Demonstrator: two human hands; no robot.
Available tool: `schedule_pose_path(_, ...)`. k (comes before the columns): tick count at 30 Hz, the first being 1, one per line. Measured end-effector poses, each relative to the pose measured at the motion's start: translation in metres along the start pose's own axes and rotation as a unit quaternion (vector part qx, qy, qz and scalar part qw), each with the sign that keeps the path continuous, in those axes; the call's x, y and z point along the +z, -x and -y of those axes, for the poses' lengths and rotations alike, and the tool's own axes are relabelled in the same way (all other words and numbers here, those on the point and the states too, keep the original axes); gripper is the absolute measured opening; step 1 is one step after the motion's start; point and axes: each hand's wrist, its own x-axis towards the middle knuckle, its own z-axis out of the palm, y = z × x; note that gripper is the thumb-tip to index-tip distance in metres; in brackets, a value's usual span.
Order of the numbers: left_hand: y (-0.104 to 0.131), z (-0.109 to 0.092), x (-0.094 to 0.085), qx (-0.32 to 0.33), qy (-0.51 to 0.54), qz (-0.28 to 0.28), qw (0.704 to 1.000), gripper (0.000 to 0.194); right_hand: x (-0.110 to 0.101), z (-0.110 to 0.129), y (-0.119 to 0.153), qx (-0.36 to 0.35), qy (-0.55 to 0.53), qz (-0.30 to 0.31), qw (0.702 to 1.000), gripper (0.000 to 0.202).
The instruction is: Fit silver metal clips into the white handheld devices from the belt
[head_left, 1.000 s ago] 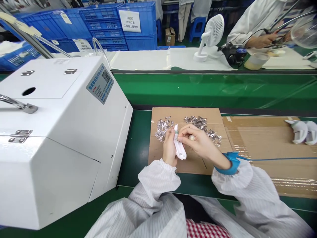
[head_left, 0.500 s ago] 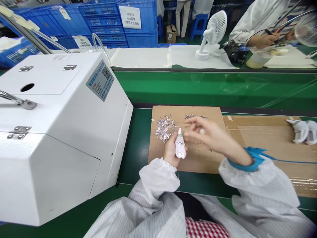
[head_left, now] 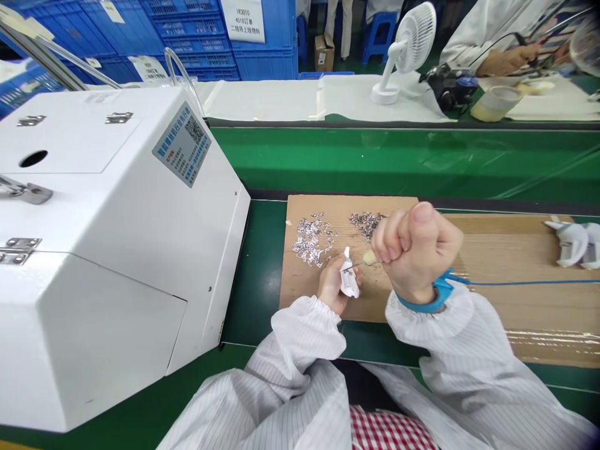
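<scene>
My left hand (head_left: 334, 285) is closed around a small white plastic part (head_left: 349, 275) with a narrow upper tip. Above and to the right of it, my right hand (head_left: 415, 247) makes a fist; what it grips is mostly hidden. A pale rounded piece (head_left: 369, 257) shows beside its fingers, and a thin dark line runs from there to the white part. Small shiny metal pieces (head_left: 312, 240) lie scattered on the cardboard (head_left: 300, 290), left of the hands. A second, darker pile of metal pieces (head_left: 365, 223) sits behind, partly covered by my right hand.
A large white machine (head_left: 140, 206) fills the left side. More white parts (head_left: 572, 242) lie on the cardboard at far right, and a blue cord (head_left: 525, 283) runs from my right wrist. Across the green divider stand a white fan (head_left: 412, 37) and a person's hands (head_left: 509, 60).
My right hand has closed into a fist and come up higher and nearer the camera. The white part has turned in my left hand, and the darker pile shows more. The view has shifted slightly.
</scene>
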Motion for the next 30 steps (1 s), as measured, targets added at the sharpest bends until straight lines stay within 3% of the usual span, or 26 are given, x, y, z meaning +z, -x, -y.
schedule_pose_path(4,-0.001,0.002,0.0,0.007,-0.001,-0.005,1.0,0.027,-0.002,0.001,0.001,-0.009,-0.036,0.024,0.999,0.047)
schedule_pose_path(12,-0.001,0.005,0.001,0.014,0.003,-0.024,1.0,0.028,-0.003,0.004,0.003,-0.025,-0.049,0.012,0.998,0.047)
schedule_pose_path(20,0.001,0.01,0.003,0.091,0.019,-0.038,0.995,0.022,0.003,-0.006,0.011,-0.002,-0.013,0.037,0.999,0.051)
schedule_pose_path(30,0.003,0.003,0.003,0.03,-0.007,-0.024,0.999,0.012,-0.006,0.004,-0.002,0.027,-0.029,-0.034,0.999,0.052)
